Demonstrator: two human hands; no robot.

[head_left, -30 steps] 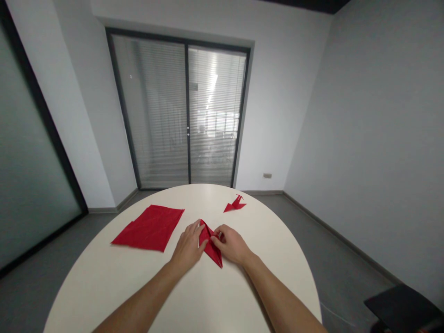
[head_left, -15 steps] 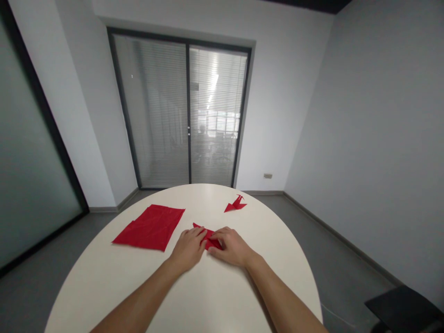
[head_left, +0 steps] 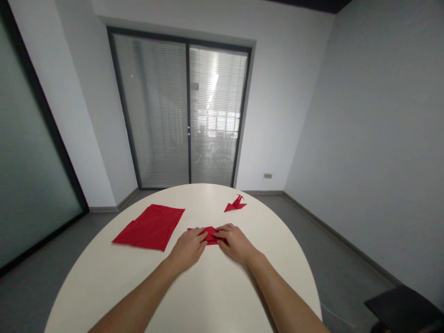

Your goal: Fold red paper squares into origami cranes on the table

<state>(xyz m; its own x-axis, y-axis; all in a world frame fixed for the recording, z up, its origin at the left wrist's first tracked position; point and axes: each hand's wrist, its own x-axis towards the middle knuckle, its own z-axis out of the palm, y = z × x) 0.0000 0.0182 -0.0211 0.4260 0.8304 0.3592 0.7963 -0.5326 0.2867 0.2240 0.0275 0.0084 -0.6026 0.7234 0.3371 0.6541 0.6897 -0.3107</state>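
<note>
A small folded sheet of red paper (head_left: pixel 211 235) lies on the table between my two hands. My left hand (head_left: pixel 188 247) grips its left part, fingertips on top and the thumb at the near edge. The right part is held by my right hand (head_left: pixel 237 243), its thumb and fingers closed on the paper. My fingers cover both ends, so only the middle and a bit of the left tip show. Beyond my right hand stands a red origami crane (head_left: pixel 236 204).
On the left of the round white table (head_left: pixel 208 296) lies a stack of red paper sheets (head_left: pixel 151 229). Behind the table are glass doors with blinds (head_left: pixel 189 111). A black chair (head_left: pixel 405 307) is at the lower right, off the table.
The folded paper has turned from slanting to lying nearly straight across. My right hand has shifted slightly to the right, and more of the paper's middle shows.
</note>
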